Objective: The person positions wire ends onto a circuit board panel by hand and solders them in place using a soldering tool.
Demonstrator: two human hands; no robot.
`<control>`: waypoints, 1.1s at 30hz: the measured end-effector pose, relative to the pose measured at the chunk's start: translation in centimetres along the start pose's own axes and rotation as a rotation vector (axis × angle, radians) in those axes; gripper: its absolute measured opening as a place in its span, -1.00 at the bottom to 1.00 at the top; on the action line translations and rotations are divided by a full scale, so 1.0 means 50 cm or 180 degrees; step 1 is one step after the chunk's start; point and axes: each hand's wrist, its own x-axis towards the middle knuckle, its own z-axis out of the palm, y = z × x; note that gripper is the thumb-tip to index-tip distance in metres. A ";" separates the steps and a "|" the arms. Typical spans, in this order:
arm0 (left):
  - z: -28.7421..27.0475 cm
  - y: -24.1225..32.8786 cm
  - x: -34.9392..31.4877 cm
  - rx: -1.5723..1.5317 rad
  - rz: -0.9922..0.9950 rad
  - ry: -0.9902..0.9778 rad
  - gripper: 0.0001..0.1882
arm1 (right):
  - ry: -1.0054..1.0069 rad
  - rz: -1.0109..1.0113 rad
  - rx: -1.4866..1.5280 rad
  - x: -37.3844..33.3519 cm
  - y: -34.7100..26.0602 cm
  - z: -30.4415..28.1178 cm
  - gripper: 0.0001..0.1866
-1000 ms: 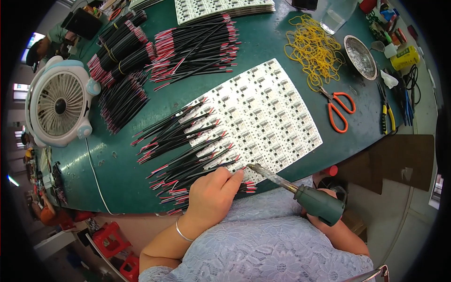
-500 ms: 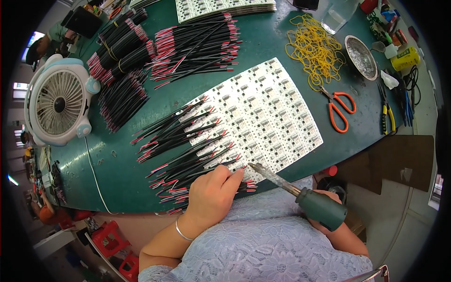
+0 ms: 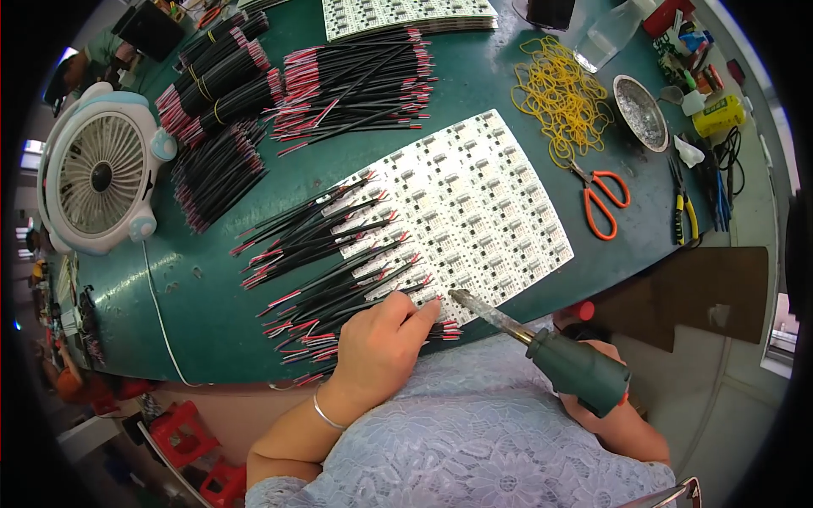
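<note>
A white panel of circuit boards (image 3: 461,182) lies on the green table, small parts in rows across it. Black-sleeved wires (image 3: 318,262) with red and white ends rest along its left side, their tips on the boards. My left hand (image 3: 379,343) is closed in a pinch at the panel's near edge, on a wire whose red tip shows by the fingertips; the rest of that wire is hidden under the hand. In my right hand (image 3: 603,349), partly hidden behind the green handle, is a soldering iron (image 3: 576,370). Its tip is at the panel, just right of my left fingertips.
Wire bundles (image 3: 220,80) and a loose wire pile (image 3: 356,85) lie at the back left, beside a white fan (image 3: 100,176). More panels (image 3: 411,17) are stacked behind. To the right are yellow rubber bands (image 3: 559,93), orange-handled scissors (image 3: 603,203), a metal bowl (image 3: 641,114) and pliers (image 3: 684,207).
The view has shifted slightly. My right hand and the soldering iron have moved a little, its tip staying beside my left fingertips. The left hand keeps its pinch.
</note>
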 end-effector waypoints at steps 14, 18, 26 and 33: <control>0.001 -0.004 -0.001 0.0038 0.0018 0.0012 -0.68 | -0.0053 -0.0098 -0.0276 0.002 -0.003 0.017 -0.70; 0.001 -0.002 0.000 0.0068 0.0016 -0.0007 -0.68 | -0.0096 -0.0129 -0.0262 0.003 -0.001 0.016 -0.69; -0.001 -0.001 0.001 0.0088 0.0013 -0.0015 -0.67 | 0.0158 0.0335 0.0225 -0.006 0.003 0.024 -0.85; 0.000 -0.002 0.003 -0.0037 -0.0063 0.0036 -0.69 | 0.0103 -0.0051 -0.0006 -0.014 0.018 0.024 -0.69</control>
